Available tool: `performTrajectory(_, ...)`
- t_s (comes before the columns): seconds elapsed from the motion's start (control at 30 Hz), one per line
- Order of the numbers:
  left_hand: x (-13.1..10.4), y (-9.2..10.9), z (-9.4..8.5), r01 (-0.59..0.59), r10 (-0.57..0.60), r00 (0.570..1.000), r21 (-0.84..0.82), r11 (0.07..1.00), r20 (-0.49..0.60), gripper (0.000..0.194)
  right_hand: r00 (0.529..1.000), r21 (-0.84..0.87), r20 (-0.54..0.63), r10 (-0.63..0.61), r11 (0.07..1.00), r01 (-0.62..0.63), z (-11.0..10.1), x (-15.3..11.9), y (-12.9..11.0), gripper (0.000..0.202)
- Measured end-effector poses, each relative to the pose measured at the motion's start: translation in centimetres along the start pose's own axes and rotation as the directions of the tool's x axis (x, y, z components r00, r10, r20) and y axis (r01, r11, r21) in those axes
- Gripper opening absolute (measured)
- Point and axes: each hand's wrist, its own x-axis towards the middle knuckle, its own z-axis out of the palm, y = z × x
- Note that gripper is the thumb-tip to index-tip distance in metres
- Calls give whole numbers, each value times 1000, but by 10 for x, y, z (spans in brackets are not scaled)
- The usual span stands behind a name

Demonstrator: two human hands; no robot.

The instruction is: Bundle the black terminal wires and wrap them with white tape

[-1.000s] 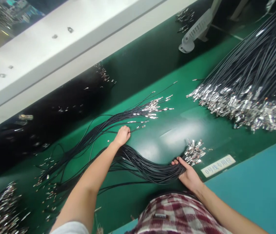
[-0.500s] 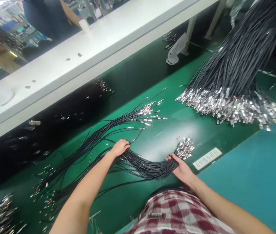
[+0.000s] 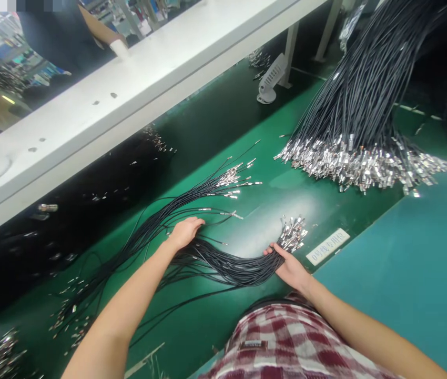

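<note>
A bundle of black cables [image 3: 231, 263] with metal ends curves across the green mat. Near those ends, my right hand [image 3: 286, 263] is wrapped round the bundle, its thumb on top. My left hand [image 3: 187, 230] lies over the bundle's left part, fingers bent and close together; what is between them is hidden. Behind it, a second, looser group of cables [image 3: 156, 216] rests on the mat with its metal ends pointing right. A thin cable lies just right of my left hand.
A white shelf edge [image 3: 140, 79] crosses the upper left. One large cable bundle [image 3: 365, 100] spreads its metal ends at the upper right. A white label [image 3: 328, 246] lies near the mat's edge. A person's arm [image 3: 97, 23] shows beyond the shelf.
My left hand has shifted slightly left along the bundle. The thin cable beside it now lies flatter. My right hand keeps its hold. The whole view has shifted a little.
</note>
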Motion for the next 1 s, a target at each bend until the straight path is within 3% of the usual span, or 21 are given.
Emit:
performTrajectory(0.1,-10,-20,6,29,-58,990,216,976,130,26,1000,-12,11,-2,1000,2,-1,0,0,23)
performTrajectory(0.2,-11,-28,17,22,-79,978,287,958,191,20,1000,-18,21,-3,1000,3,-1,0,0,22)
performTrajectory(0.33,-2,-27,16,15,-68,979,264,964,192,11,1000,-6,9,-5,1000,5,0,0,0,23)
performTrajectory(0.43,5,-18,2,64,-99,987,248,967,128,21,1000,-8,3,-3,1000,3,-1,1,0,24)
performTrajectory(0.5,7,-1,-8,96,-113,991,215,972,67,27,1000,-11,6,-9,1000,9,-2,2,0,23)
performTrajectory(0.6,5,46,-8,32,-33,999,49,998,6,28,1000,-11,-8,-28,1000,28,-3,4,2,22)
performTrajectory(0.7,-7,103,15,-23,23,1000,-251,968,-1,31,997,-8,-30,-72,997,72,-4,5,4,28)
performTrajectory(0.8,-19,147,46,19,6,998,-439,899,55,31,994,-17,-2,-109,994,109,-4,3,2,39)
performTrajectory(0.9,-23,172,68,56,-21,996,-428,902,86,29,992,-43,23,-121,992,122,-5,1,0,41)
performTrajectory(1.0,-23,187,79,47,-19,991,-210,976,134,25,993,-72,27,-118,990,119,-7,-1,0,38)
